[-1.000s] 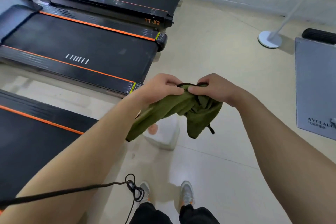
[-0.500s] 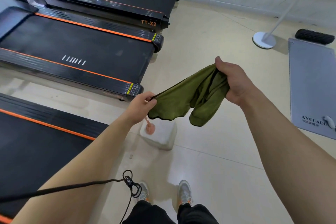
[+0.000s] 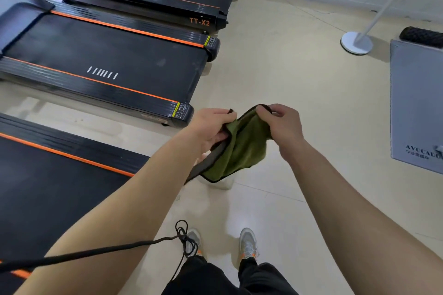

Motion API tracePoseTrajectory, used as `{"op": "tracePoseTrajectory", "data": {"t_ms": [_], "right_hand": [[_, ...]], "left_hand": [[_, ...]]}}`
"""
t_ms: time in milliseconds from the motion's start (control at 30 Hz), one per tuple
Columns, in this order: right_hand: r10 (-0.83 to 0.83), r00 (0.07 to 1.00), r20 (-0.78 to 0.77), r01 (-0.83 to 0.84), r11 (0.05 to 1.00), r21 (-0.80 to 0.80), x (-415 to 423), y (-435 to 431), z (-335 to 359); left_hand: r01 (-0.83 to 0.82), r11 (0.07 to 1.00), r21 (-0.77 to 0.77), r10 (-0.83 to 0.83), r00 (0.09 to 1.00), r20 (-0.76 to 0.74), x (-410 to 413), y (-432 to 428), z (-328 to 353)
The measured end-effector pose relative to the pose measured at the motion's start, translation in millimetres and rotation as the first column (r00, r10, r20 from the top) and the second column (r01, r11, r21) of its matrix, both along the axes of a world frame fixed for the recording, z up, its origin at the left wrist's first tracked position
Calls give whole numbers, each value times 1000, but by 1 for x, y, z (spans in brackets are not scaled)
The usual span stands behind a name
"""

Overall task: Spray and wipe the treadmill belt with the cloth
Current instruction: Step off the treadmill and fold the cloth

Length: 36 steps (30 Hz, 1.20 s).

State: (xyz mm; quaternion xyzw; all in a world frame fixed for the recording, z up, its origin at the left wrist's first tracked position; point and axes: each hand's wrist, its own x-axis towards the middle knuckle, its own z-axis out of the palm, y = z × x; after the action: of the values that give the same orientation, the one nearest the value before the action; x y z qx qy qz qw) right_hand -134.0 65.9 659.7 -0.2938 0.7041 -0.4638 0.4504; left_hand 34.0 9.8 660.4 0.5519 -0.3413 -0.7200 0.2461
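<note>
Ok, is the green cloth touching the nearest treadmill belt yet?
Apart. The head view shows the cloth hanging from the left hand and right hand above pale floor, off to the side of the nearest treadmill belt.

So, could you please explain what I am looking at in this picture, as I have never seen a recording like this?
There is no machine here. A person wears a wide-angle camera on the head, looking forward and down, so everything is seen from their viewpoint. The left hand and the right hand both grip a green cloth, held in the air above the floor. To the left stand three treadmills; the nearest belt is black with orange trim. On the right lie a grey mat and the round white base of a stand. At the bottom are the person's shoes and a black cord.
</note>
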Motion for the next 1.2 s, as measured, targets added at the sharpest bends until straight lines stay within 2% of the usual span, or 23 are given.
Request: {"op": "tracePoseTrajectory", "data": {"t_ms": [100, 267, 367, 433, 533, 600, 633, 700, 767, 833, 867, 1000, 1100, 1200], "right_hand": [[173, 985, -5, -173, 981, -87, 17, 12, 1], [265, 957, -118, -281, 950, -138, 25, 31, -1], [351, 919, -182, -373, 922, -105, 27, 39, -7], [367, 905, -217, -392, 916, -82, 23, 39, -9], [318, 917, -239, -356, 924, -139, 9, 28, -3], [311, 937, -158, -336, 927, -166, 3, 18, 7], [304, 948, -95, -316, 935, -160, 1, 12, 13], [280, 959, 30, -273, 951, -148, -2, -1, 26], [208, 958, 199, -172, 968, -185, -3, -12, 41], [102, 901, 421, -14, 978, -208, -2, -19, 61], [101, 866, 489, 10, 975, -221, -3, -20, 73], [263, 805, 532, -120, 950, -289, -5, -21, 110], [260, 779, 570, -88, 946, -311, -7, -23, 116], [237, 767, 596, -55, 950, -308, -12, -24, 117]], "left_hand": [[-14, 993, 117, 29, 992, -127, 0, 2, 2], [-90, 977, 193, 123, 978, -167, 0, 5, 6], [-117, 972, 201, 155, 971, -182, 3, 9, 7], [-117, 973, 201, 159, 965, -208, 5, 12, 11], [-103, 974, 202, 151, 959, -242, 8, 14, 14], [-49, 998, 36, 54, 989, -140, 10, 17, 10], [32, 993, -116, -30, 999, 14, 11, 18, 5], [248, 893, -376, -113, 932, 345, 12, 19, -9], [368, 804, -467, -126, 872, 472, 13, 22, -27], [433, 748, -503, -122, 835, 537, 15, 26, -43], [456, 728, -512, -113, 816, 567, 17, 29, -49], [476, 707, -524, -135, 817, 560, 18, 38, -56], [471, 745, -471, -198, 832, 519, 13, 42, -55], [483, 731, -482, -210, 831, 515, 11, 41, -54]]}}
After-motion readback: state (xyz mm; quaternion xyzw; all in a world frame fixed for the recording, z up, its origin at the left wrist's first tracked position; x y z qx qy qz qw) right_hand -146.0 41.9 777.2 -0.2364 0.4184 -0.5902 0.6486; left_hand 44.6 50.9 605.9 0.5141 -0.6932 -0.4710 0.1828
